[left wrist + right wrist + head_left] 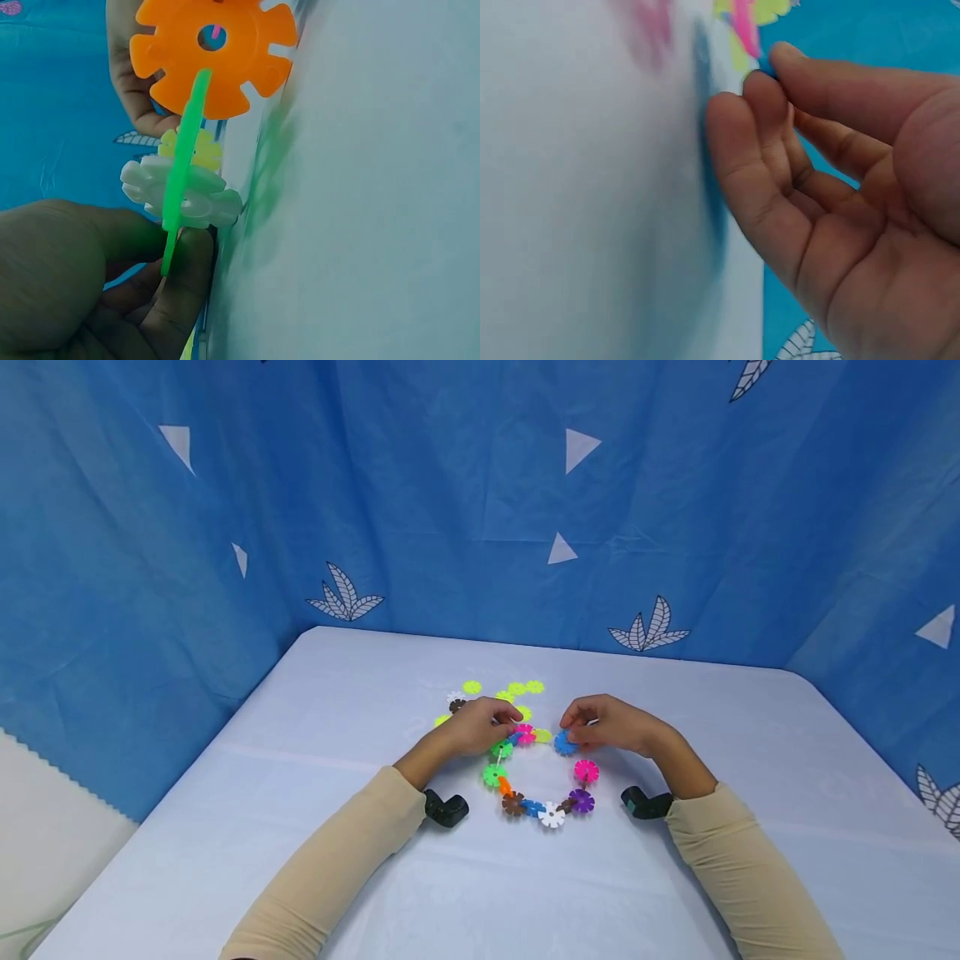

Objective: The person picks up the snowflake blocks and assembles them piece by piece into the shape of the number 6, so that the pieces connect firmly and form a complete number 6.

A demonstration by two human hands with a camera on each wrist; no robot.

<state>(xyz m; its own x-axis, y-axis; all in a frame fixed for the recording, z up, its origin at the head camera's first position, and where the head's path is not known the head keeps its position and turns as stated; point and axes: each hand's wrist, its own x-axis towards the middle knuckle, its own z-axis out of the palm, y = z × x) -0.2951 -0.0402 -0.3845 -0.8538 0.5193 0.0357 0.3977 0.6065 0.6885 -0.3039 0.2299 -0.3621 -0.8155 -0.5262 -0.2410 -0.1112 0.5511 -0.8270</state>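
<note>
A ring-shaped chain of notched interlocking discs point(551, 814) lies on the table, with a gap at its far side. My left hand point(480, 727) pinches the chain's left end by a pink disc point(525, 733). In the left wrist view, a green disc point(184, 165) stands edge-on before the fingertips and a pale disc point(180, 191), partly hiding what they pinch. An orange disc point(217, 60) appears nearer the camera. Across the gap, my right hand point(611, 725) holds a blue disc point(566, 743) between thumb and fingers; the right wrist view shows only its edge.
Several loose yellow discs point(517, 689) lie beyond the left hand, with a brown disc point(457, 706) and a white one close by. Black wrist devices point(447, 810) sit below both wrists. A blue curtain point(480, 510) hangs behind the white-covered table point(480, 893).
</note>
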